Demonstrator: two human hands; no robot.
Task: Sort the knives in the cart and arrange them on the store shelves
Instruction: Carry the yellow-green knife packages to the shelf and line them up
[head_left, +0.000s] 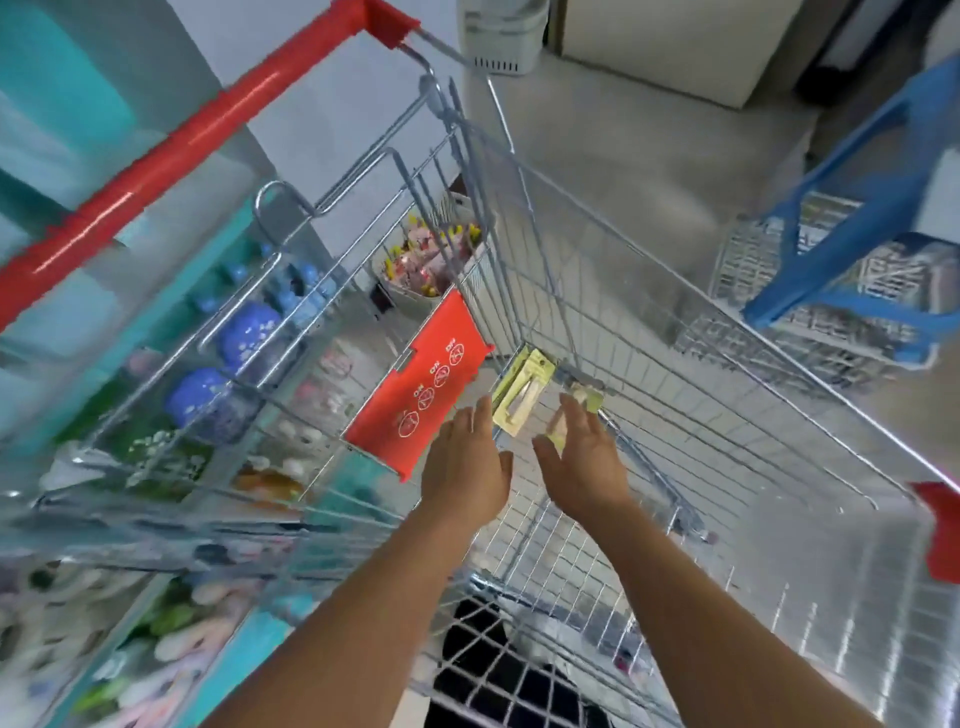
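Both my arms reach down into a wire shopping cart (649, 332) with a red handle (156, 171). A knife in yellow-green card packaging (517, 397) lies in the far corner of the cart floor. My left hand (467, 467) is open, fingers straight, its fingertips just short of that pack. A second yellow-green pack (587, 397) lies to the right, partly hidden by my right hand (582, 457), which is open with fingers spread over it. Whether either hand touches a pack I cannot tell.
A red child-seat flap (415, 400) hangs inside the cart to the left of my hands. Teal store shelves (67, 260) with blue and mixed goods stand on the left. A blue-framed cart (841, 260) stands at the right on the grey floor.
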